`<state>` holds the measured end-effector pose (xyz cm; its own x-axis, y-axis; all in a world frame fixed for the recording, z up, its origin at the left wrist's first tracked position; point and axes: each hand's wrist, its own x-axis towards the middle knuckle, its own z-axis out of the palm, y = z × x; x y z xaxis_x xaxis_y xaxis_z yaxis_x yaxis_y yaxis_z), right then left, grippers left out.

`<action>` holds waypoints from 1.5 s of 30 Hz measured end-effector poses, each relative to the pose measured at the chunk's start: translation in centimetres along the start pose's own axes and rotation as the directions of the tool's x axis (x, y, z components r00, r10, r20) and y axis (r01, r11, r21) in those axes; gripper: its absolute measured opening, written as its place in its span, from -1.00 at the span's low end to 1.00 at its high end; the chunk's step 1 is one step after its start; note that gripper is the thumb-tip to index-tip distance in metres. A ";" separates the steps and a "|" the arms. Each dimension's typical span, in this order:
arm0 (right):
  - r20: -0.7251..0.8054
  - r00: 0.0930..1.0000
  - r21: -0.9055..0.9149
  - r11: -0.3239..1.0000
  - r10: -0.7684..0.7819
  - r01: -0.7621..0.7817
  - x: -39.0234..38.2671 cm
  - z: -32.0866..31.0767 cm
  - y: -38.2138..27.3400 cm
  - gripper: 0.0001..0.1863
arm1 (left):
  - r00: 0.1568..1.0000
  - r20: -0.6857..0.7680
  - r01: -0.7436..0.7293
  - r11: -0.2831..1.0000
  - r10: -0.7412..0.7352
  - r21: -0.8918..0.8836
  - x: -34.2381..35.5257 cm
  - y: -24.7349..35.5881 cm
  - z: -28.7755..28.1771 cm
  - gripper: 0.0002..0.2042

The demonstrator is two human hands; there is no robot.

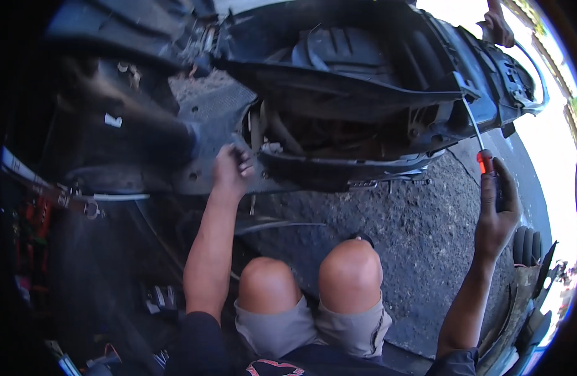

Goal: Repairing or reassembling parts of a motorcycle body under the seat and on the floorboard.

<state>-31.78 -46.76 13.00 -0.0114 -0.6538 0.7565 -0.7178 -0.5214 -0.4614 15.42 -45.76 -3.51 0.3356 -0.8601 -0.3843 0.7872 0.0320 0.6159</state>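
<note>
we've got the scooter body [338, 164] dead ahead, floorboard [221, 103] to its left, screwdriver [484, 161] toward its right end, our knees [350, 271] this side

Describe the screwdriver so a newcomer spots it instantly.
Start at the dark scooter body across the top. Below its right end, the right hand grips the screwdriver, shaft pointing up. Its red upper handle sets it apart from the black panels.
</note>
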 end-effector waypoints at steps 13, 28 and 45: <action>0.136 0.955 -0.078 0.963 0.265 -0.256 -1.8 0.7 -2.3 -0.49 | 0.887 0.419 -0.424 0.708 0.197 0.565 -10.4 -21.0 35.1 -0.57; 0.205 0.897 -0.331 0.890 0.392 -0.313 -3.3 -0.1 -4.1 -0.38 | 0.859 0.510 -0.307 0.847 0.049 0.435 -8.3 -26.6 40.0 -0.64; 0.301 0.700 0.535 0.493 0.648 -0.686 -1.7 -2.2 -5.3 -0.43 | 0.955 0.291 -0.065 0.997 0.052 0.034 -10.5 -21.2 38.2 -0.65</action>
<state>-29.49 -41.69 15.23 -0.2632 -0.9604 0.0913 0.0265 -0.1018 -0.9944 -24.55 -56.84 13.78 0.2114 -0.9681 -0.1349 0.7458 0.0706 0.6624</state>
